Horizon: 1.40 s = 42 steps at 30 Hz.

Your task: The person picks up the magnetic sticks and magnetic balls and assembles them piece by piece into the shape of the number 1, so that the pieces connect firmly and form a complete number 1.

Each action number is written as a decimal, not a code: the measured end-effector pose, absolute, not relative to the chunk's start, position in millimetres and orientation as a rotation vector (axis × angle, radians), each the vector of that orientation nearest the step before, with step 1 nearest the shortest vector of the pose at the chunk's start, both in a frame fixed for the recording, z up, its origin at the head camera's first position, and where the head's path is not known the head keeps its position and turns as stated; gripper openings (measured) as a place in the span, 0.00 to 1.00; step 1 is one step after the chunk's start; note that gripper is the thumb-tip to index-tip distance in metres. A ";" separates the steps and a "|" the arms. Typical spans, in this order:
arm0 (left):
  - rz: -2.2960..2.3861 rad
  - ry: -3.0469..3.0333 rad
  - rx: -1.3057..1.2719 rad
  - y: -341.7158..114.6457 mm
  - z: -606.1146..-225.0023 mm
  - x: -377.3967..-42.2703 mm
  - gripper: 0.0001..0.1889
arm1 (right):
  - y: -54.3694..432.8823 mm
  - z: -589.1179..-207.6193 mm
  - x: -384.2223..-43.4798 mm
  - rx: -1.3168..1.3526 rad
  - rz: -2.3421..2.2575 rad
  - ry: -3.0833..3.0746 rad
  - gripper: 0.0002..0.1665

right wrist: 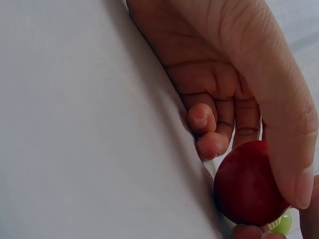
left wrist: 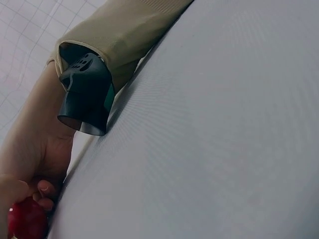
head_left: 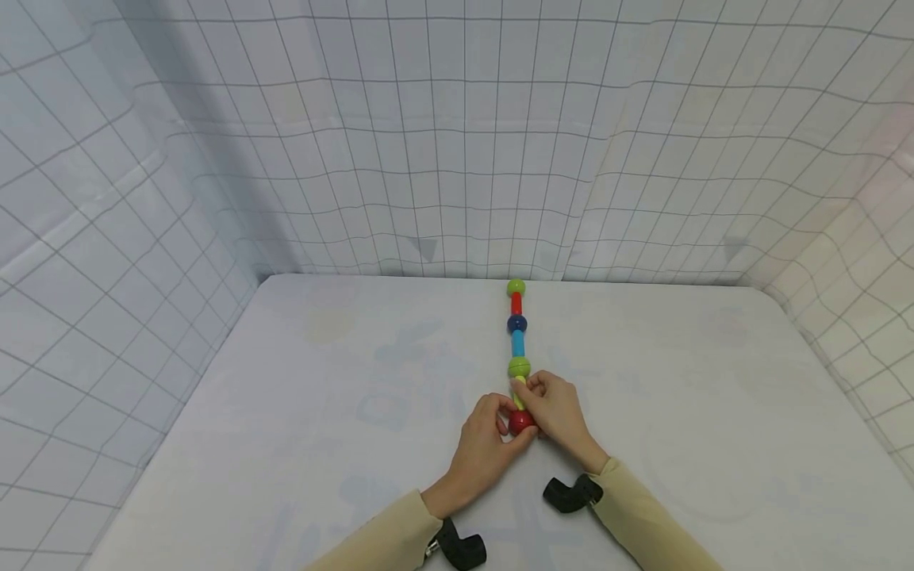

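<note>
A line of coloured balls and rods lies lengthwise on the table. My left hand holds the red ball at its near end, thumb and fingers about it. Just beyond, my right hand pinches the yellow rod that meets this ball, its thumb over part of the rod. Farther along come a green ball, a light blue rod, a dark blue ball, a red rod and another green ball. The red ball shows large in the right wrist view.
A white-covered table spreads around the line, whose far end lies close to its back edge. Gridded white sheets rise behind and at both sides. A black camera mount sits at the right wrist, another mount at the left.
</note>
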<state>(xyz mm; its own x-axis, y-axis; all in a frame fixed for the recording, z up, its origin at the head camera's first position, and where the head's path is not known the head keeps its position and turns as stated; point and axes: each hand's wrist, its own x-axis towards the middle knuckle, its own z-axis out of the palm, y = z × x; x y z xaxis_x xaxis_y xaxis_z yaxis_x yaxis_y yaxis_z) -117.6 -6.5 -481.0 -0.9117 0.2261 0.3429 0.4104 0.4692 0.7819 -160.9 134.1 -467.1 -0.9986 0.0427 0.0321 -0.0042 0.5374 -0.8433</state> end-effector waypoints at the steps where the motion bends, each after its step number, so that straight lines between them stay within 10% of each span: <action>1: -1.422 -2.524 -0.555 -6.4 -481.0 -117.7 0.16 | 134.3 -466.7 -160.7 -0.034 1.495 -2.709 0.15; 42: -1.671 -2.504 -0.342 -12.3 -478.8 -125.9 0.15 | 164.8 -464.9 -174.8 -0.131 1.707 -2.869 0.36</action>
